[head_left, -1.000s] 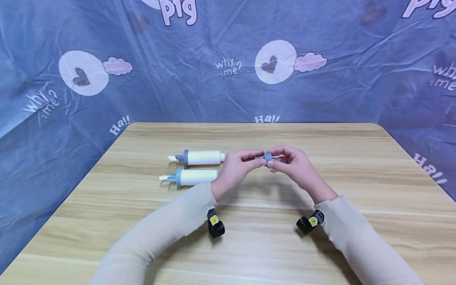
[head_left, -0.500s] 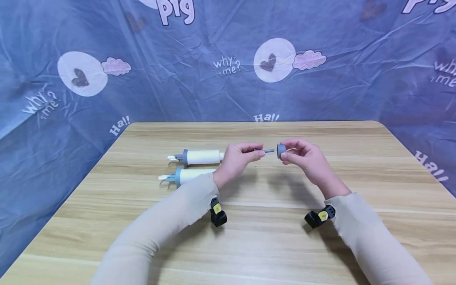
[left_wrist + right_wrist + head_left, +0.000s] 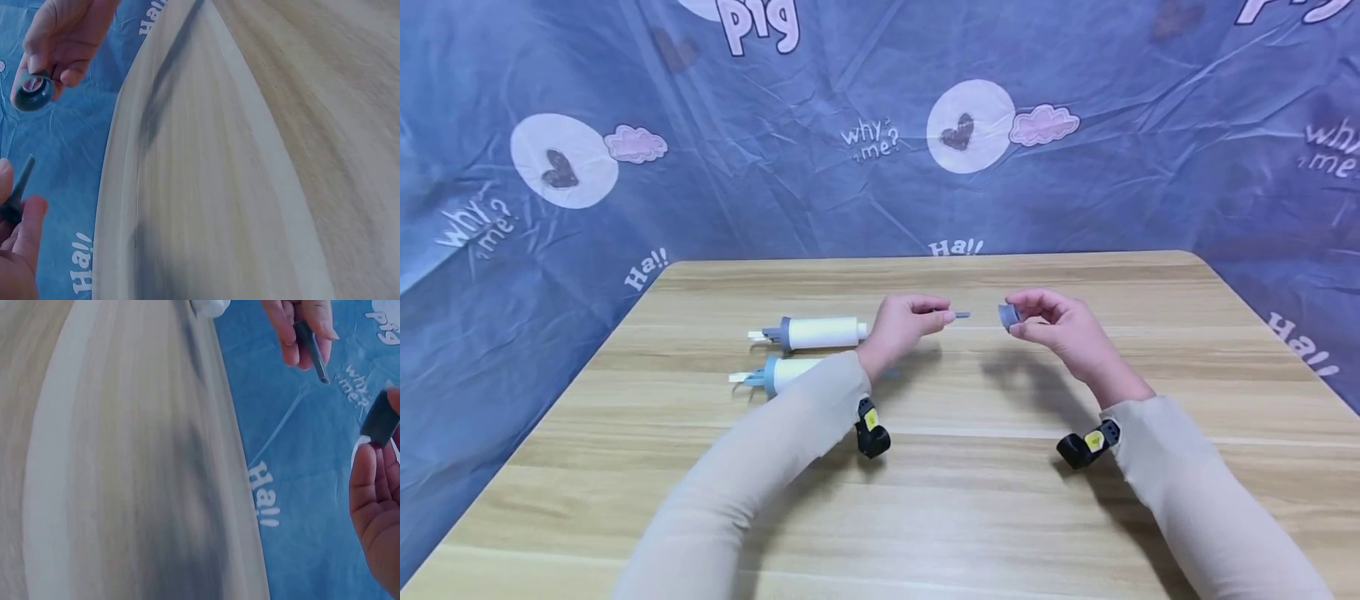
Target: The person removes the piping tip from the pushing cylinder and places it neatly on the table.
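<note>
My left hand (image 3: pixel 904 325) pinches a slim dark grey tapered nozzle (image 3: pixel 962 315) between thumb and fingers, its thin end pointing right. Facing it across a short gap, my right hand (image 3: pixel 1063 329) pinches a short grey ring-shaped cap (image 3: pixel 1009 316) by its rim. In the left wrist view the cap (image 3: pixel 31 94) shows a round hollow opening, and the nozzle (image 3: pixel 24 178) widens toward my fingers. From the right wrist, the cap (image 3: pixel 380 419) appears side-on and the nozzle (image 3: pixel 312 353) is apart from it. Both parts are held above the table.
Two white cylinders that look like hand pumps lie on the wooden table (image 3: pixel 970 500) at left: one with a grey collar (image 3: pixel 823 332), one with a light blue collar (image 3: pixel 793 372), partly hidden by my left arm. A blue printed cloth (image 3: pixel 775 167) hangs behind the table.
The nozzle and cap were together between both hands; they have come apart. My right hand has moved right with the cap, which is now tilted. The left hand keeps the nozzle.
</note>
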A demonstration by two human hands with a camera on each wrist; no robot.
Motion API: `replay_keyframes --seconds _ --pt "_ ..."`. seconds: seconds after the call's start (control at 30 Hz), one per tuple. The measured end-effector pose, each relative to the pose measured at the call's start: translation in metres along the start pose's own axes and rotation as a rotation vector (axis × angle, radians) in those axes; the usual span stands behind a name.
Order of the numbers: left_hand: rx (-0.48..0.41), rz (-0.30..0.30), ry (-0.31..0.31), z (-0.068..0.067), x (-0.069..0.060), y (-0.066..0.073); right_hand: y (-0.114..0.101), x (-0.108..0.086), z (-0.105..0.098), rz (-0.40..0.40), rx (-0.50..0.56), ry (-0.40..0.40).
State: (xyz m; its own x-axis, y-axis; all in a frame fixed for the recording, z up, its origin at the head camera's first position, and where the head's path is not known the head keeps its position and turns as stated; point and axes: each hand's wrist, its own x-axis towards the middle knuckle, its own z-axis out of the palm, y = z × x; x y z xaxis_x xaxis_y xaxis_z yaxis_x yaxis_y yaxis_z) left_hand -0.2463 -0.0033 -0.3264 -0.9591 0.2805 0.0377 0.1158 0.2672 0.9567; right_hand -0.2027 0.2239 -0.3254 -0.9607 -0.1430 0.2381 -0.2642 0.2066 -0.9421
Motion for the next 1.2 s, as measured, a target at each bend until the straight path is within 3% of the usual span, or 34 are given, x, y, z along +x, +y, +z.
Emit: replay_keyframes --seconds 0.43,0.7,0.9,1.2 --pt "0.089 -0.017 0.059 0.029 0.013 -0.002 0.006 0.010 -0.011 0.141 -0.203 0.016" --pt "0.121 -0.016 0.114 0.043 0.017 -0.013 0.016 0.018 -0.015 0.257 -0.239 -0.075" --pt "0.103 -0.007 0.151 0.049 0.021 -0.023 0.024 0.022 -0.015 0.306 -0.343 -0.105" --pt "0.127 -0.032 0.194 0.055 0.021 -0.033 0.030 0.025 -0.009 0.355 -0.384 -0.090"
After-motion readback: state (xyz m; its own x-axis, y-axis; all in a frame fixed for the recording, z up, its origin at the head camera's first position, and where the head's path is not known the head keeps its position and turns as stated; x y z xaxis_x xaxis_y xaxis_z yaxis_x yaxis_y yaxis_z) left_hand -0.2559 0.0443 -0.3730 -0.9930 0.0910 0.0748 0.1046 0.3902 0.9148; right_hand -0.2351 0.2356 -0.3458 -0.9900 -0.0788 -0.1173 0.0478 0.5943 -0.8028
